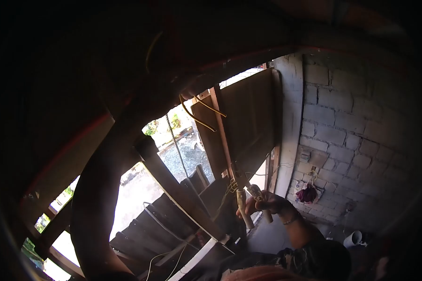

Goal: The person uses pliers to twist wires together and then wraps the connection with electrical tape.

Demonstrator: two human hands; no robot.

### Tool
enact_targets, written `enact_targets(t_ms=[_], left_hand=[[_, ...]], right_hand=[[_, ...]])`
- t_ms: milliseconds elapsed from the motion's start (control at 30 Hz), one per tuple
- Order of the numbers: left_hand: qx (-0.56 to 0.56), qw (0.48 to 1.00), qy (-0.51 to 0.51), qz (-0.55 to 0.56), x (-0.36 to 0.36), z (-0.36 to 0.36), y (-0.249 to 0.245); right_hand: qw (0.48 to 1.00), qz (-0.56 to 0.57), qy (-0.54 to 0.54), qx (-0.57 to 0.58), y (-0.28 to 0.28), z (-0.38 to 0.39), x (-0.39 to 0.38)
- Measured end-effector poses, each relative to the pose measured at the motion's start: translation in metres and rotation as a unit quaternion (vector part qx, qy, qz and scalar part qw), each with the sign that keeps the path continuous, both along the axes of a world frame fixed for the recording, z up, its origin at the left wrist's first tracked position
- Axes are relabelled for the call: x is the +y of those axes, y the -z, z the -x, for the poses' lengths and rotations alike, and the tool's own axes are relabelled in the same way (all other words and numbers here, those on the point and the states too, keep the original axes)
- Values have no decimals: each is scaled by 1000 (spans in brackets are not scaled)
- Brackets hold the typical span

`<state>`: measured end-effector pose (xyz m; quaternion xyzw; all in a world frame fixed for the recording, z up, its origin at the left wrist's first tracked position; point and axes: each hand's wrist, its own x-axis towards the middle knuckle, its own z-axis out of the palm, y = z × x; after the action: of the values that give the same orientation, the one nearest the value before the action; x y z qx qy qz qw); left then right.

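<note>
My left arm reaches up to a dark overhead beam, and my left hand [176,86] is mostly in shadow there. Its fingers appear closed around a yellow electrical wire [191,114], with two bent lengths sticking out below them. Lower and to the right, my right hand [269,204] grips a pair of pliers by pale, wrapped-looking handles [241,208]. The handles are spread apart and the dark jaws point upward. The pliers are apart from the wire in my left hand.
A grey block wall [342,126] with a dark red cloth bundle [306,193] stands at right. Brown wooden panels [251,117] and a slanted timber [183,201] frame bright openings. Corrugated sheets [150,229] and loose thin wires lie below. A white container [353,239] sits lower right.
</note>
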<state>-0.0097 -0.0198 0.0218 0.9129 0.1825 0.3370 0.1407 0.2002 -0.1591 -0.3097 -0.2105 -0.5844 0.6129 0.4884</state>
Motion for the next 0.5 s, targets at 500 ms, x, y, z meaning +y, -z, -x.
enact_targets(t_ms=[500], left_hand=[[40,999,-18,-10,2,-6,-3]], right_hand=[[907,-137,312,-246,-124,-50,1]])
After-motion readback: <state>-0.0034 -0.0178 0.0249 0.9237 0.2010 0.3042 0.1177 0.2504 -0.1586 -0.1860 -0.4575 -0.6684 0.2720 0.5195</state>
